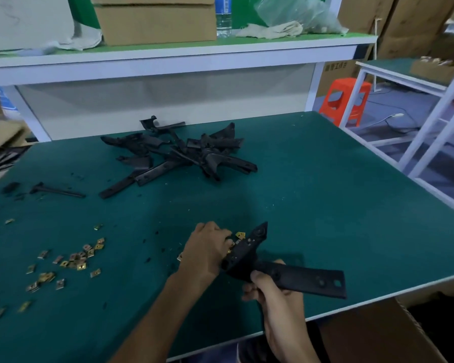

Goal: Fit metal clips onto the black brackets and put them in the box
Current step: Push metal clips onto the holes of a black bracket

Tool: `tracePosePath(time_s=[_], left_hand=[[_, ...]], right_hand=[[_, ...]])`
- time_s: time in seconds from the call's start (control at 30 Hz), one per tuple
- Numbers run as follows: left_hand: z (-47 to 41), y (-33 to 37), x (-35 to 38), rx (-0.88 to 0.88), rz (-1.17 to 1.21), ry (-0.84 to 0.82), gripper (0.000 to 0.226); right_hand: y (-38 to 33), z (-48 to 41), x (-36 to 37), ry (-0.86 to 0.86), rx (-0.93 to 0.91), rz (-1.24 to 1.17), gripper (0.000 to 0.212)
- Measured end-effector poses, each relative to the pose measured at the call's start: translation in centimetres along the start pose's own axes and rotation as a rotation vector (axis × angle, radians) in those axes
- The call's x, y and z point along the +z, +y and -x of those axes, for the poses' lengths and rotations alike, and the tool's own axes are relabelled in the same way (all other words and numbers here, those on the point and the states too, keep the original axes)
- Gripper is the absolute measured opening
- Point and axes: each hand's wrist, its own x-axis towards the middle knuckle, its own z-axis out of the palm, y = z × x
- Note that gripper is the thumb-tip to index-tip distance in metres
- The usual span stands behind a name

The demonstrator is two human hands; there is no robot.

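Right hand (270,292) clamps long black plastic bracket (307,279) steady, fingers wrapped round it — left hand (207,250), fingers curled, pinches brass-coloured metal clip (240,235) onto it.

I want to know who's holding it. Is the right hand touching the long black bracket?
Touching. The head view shows the right hand with its thumb and fingers curled round the black bracket, no gap between them.

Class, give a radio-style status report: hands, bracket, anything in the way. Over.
Right hand grips black bracket by its long arm. Left hand pinches metal clip at bracket head. Nothing between hands and box, lower right.
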Motion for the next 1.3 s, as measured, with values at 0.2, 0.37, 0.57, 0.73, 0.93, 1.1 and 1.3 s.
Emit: tracePosePath(time_s=[0.2,0.37,0.57,0.73,0.93,1.1,1.3], left_hand=[[0.9,-0.3,-0.6,0.015,0.147,0.137,0.011],[2.7,-1.1,-1.7,-0.087,0.526,0.262,0.010],[4.8,-2.1,-2.4,-0.156,0.676,0.288,0.016],[6.3,-1.2,-2.5,-0.216,0.995,0.286,0.019],[7.8,0.6,-2.4,-0.272,1.268,0.236,0.018],[8.3,0.6,-2.7,-0.298,1.318,0.192,0.020],[8.6,0.3,-3.1,-0.288,1.250,0.160,0.019]], right_hand=[[0.0,0.0,0.1,0.018,0.012,-0.064,0.042],[-0.5,-0.3,0.1,0.003,0.081,-0.140,0.024],[0.1,-1.0,1.2,0.007,0.093,-0.125,0.013],[0.5,-0.9,1.1,-0.042,0.040,-0.079,0.033],[0.4,-0.9,0.9,-0.160,0.005,-0.016,0.043],[0.4,-0.8,0.8,-0.158,0.003,-0.041,0.039],[0.6,-0.7,1.0,-0.132,-0.038,0.025,0.029]])
